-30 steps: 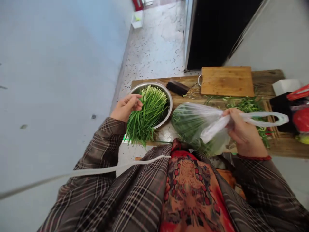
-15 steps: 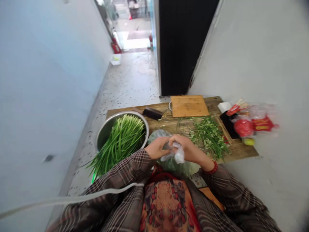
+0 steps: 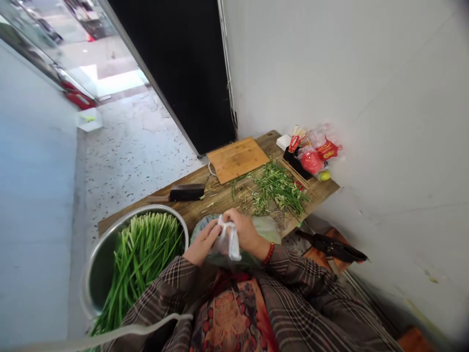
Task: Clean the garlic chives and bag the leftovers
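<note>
Over the near edge of the table, my left hand (image 3: 202,243) and my right hand (image 3: 246,232) are closed on the gathered white top of a thin plastic bag (image 3: 233,246). Its pale green, see-through body spreads below and behind my hands; what it contains I cannot make out. Left of my left hand, a large metal basin (image 3: 95,253) holds a thick bundle of long green chives (image 3: 144,259), whose leaves hang over the near rim. Beyond my right hand lies a loose heap of green trimmings (image 3: 276,188).
On the wooden table (image 3: 216,198) lie a dark-bladed cleaver (image 3: 186,192) and a wooden cutting board (image 3: 238,159). A black box (image 3: 297,164), chopsticks (image 3: 297,137) and red plastic packaging (image 3: 313,161) stand at the right end. A black bag (image 3: 331,246) rests on a stool at right.
My view has turned right, so the table and basin appear shifted left and tilted. My hands keep hold of the bag's top, and the stool with the black bag has come into view.
</note>
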A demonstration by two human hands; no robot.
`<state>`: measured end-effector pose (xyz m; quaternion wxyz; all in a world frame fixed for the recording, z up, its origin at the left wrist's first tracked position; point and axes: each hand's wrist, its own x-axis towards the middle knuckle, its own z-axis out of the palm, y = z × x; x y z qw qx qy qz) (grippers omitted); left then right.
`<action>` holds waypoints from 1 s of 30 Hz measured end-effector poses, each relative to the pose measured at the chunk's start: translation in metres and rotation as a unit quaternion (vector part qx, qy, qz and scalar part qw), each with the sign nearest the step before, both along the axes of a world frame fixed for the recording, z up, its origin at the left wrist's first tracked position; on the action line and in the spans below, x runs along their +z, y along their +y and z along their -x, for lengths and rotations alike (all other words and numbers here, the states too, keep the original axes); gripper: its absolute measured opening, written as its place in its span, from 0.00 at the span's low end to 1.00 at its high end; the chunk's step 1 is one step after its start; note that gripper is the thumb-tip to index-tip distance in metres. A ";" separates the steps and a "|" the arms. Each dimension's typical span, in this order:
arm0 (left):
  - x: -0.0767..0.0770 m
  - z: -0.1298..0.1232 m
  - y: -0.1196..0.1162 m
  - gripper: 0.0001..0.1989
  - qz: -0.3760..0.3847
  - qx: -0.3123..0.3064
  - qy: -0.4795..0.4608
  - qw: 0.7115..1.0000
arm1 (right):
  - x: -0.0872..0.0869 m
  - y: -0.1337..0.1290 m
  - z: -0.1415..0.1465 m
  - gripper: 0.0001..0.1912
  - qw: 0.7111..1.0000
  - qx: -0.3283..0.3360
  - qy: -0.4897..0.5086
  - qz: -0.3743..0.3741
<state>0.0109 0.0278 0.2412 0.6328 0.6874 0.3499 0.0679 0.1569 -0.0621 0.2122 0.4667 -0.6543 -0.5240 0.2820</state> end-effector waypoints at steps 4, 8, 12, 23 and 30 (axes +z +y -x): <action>-0.009 0.005 0.002 0.39 0.069 0.010 -0.008 0.998 | 0.006 -0.007 0.000 0.12 0.997 0.044 0.054 -0.018; 0.002 0.002 0.002 0.48 -0.006 0.048 0.014 0.999 | 0.013 -0.012 -0.005 0.15 0.990 0.111 0.076 -0.040; 0.023 -0.006 0.002 0.54 0.061 0.101 -0.078 0.990 | 0.015 -0.017 -0.006 0.14 0.986 0.102 0.110 -0.075; 0.007 0.013 0.012 0.10 0.222 0.370 -0.146 0.890 | 0.006 -0.042 0.011 0.20 0.989 0.125 0.035 -0.065; -0.035 0.055 0.039 0.05 0.150 0.476 -0.068 0.864 | -0.048 -0.121 -0.009 0.18 0.996 0.067 0.047 0.040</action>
